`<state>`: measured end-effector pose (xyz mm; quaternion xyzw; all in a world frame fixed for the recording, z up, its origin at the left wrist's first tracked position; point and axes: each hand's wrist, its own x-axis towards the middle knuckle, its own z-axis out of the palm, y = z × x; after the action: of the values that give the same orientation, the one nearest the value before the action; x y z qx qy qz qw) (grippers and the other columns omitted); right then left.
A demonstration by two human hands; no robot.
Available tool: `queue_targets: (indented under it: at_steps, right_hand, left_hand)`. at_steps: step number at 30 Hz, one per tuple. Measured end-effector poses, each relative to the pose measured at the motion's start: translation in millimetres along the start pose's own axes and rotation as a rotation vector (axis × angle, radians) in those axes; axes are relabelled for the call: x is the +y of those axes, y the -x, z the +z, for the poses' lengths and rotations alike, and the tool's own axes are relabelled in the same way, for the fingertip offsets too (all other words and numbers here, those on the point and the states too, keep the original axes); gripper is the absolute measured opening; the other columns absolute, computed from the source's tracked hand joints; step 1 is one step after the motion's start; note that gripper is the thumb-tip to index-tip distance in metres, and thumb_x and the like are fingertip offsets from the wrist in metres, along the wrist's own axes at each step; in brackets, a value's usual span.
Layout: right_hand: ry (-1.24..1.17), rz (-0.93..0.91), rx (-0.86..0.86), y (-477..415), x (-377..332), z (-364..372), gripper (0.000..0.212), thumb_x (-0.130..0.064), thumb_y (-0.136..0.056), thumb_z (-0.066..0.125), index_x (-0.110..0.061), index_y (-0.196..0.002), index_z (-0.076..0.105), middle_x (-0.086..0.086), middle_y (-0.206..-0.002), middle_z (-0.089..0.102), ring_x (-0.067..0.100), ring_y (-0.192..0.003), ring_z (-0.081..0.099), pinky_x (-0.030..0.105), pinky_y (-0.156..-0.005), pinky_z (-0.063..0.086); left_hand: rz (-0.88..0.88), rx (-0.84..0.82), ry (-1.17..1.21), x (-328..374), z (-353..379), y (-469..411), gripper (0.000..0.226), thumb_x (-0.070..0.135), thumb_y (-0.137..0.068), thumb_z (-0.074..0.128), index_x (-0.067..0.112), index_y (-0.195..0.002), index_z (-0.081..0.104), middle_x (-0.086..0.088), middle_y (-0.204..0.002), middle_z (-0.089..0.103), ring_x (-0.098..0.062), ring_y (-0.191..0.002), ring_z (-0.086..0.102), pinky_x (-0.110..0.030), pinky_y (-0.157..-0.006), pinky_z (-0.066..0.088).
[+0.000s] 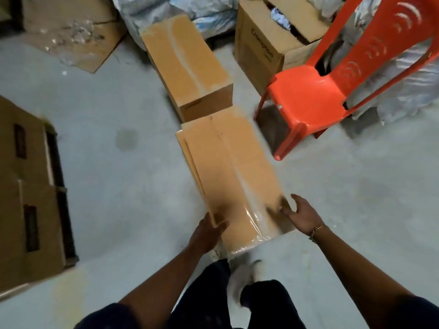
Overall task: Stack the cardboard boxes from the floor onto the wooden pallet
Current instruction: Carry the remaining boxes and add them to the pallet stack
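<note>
A person is standing over a long box (228, 174), one pale shoe (244, 279) resting on the grey floor (118, 115) just short of the box's near end. The left hand (209, 233) is gripping the box's near left corner, thumb pressing on top and fingers curling round the edge. The right hand (301, 214), with a bracelet (317, 230) at the wrist, is resting against the box's near right edge with fingers spread and straight, pinching nothing. The long box is lying lengthwise on the floor, running away from the person, taped seam facing up; blur is hiding whether the near end is lifting. Well apart to the box's left, brown stacked boxes (31, 186) are standing. Right of the box's far half, an orange chair (308, 98) is standing near it. Just beyond the box's far end, a second box (187, 65) of the same colour is sitting on the floor, almost touching it. Further beyond to the right, behind the chair, an open box (261, 51) is showing crumpled contents. Furthest beyond, pale bags (166, 8) are piling up, and to the far left flat cardboard (71, 36) is lying on the floor
</note>
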<state>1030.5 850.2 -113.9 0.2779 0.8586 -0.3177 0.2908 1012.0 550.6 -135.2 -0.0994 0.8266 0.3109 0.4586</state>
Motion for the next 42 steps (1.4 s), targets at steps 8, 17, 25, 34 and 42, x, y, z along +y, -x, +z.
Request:
queue_targets:
  at_steps: [8,17,25,34,42]
  right_hand:
    - [-0.200,0.046,-0.188,-69,35,14,0.093,-0.075,-0.070,0.072,-0.030,-0.146,0.046,-0.001,-0.140,0.059,0.022,-0.124,0.059,0.044,-0.110,0.043]
    - [-0.401,-0.168,-0.167,-70,51,18,0.048,-0.042,-0.083,0.079,-0.034,-0.125,0.058,-0.016,-0.109,0.072,-0.002,-0.097,0.066,0.030,-0.091,0.051]
    - [-0.304,-0.350,-0.193,-17,8,-45,0.045,-0.049,-0.084,0.075,-0.033,-0.124,0.063,-0.017,-0.109,0.072,0.008,-0.104,0.066,0.033,-0.094,0.051]
    - [-0.256,-0.529,-0.297,59,-76,-51,0.042,-0.055,-0.083,0.071,-0.039,-0.119,0.058,-0.019,-0.110,0.068,0.009,-0.105,0.064,0.040,-0.098,0.050]
    - [-0.098,-0.664,-0.386,111,-175,27,0.118,-0.091,-0.052,0.065,-0.026,-0.147,0.045,0.000,-0.139,0.060,0.025,-0.127,0.055,0.046,-0.108,0.044]
  left_hand:
    - [-0.250,0.119,0.491,-11,65,-36,0.085,0.066,-0.076,0.055,0.031,-0.152,0.038,-0.004,-0.141,0.059,-0.026,-0.120,0.059,-0.032,-0.099,0.045]
    - [-0.154,0.318,0.793,-6,99,-15,0.069,0.079,-0.071,0.067,0.057,-0.134,0.051,0.019,-0.127,0.067,-0.011,-0.114,0.065,-0.039,-0.105,0.050]
    - [-0.139,0.513,0.885,52,74,83,0.067,0.064,-0.092,0.057,0.040,-0.151,0.037,0.005,-0.146,0.052,-0.024,-0.124,0.054,-0.047,-0.108,0.043]
    - [-0.068,0.670,1.032,17,36,181,0.063,0.070,-0.084,0.066,0.048,-0.140,0.049,0.016,-0.129,0.066,-0.015,-0.117,0.063,-0.044,-0.107,0.049]
    - [-0.064,0.862,1.136,-73,-13,254,0.064,0.065,-0.086,0.067,0.045,-0.144,0.048,0.016,-0.124,0.068,-0.008,-0.107,0.066,-0.031,-0.096,0.052]
